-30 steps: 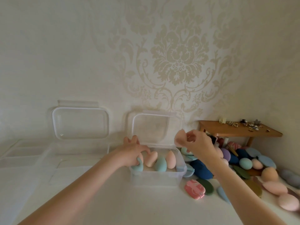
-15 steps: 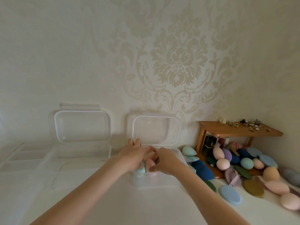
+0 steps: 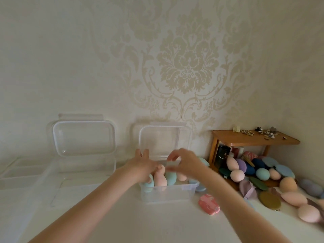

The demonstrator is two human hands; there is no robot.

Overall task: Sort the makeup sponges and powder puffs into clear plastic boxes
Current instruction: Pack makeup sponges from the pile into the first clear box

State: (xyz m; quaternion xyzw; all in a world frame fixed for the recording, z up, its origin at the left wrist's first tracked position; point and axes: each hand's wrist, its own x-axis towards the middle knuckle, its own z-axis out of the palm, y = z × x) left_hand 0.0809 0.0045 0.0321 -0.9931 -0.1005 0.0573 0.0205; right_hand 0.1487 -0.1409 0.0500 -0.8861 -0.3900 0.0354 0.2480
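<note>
While an empty clear box (image 3: pixel 84 165) is sitting well left of the fingers, the left hand (image 3: pixel 142 166) is resting loose-fingered on sponges (image 3: pixel 160 179) inside the middle box (image 3: pixel 168 193); the right hand (image 3: pixel 185 163) is hovering above, curled, grasping nothing visible, with loose puffs (image 3: pixel 270 200) lying rightward.

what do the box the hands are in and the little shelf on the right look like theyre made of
Box: seemingly clear glossy plastic; the sponges show through its wall. Shelf: apparently wood, a warm brown, smooth, slightly shiny top, though a veneer can't be ruled out.
</note>
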